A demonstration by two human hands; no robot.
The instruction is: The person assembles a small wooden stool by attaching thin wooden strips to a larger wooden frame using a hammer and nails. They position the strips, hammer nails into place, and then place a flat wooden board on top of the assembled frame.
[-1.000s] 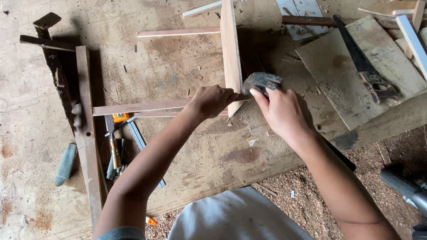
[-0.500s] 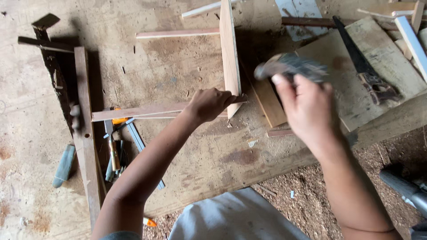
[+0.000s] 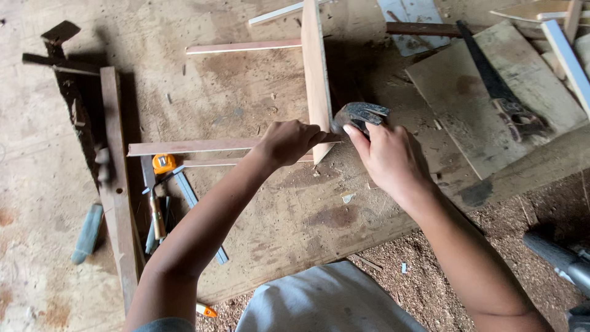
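Note:
My left hand (image 3: 287, 142) pinches the end of a thin wooden slat (image 3: 190, 147) where it meets an upright wooden board (image 3: 315, 74) on the workbench (image 3: 258, 203). My right hand (image 3: 387, 157) grips a claw hammer (image 3: 359, 114) close to its dark metal head, which sits against the board's right face just beside my left fingers. A second slat (image 3: 243, 46) joins the same board farther back.
A handsaw (image 3: 501, 92) lies on a plank (image 3: 491, 117) at the right. A yellow tape measure (image 3: 163, 163), pliers (image 3: 156, 215) and other tools lie left of my arm beside a long wooden strip (image 3: 117, 184). Sawdust covers the floor (image 3: 442, 276) below.
The hammer was at the board, rose up and to the right with my right hand, and is now back down against the board. My left hand stayed on the slat.

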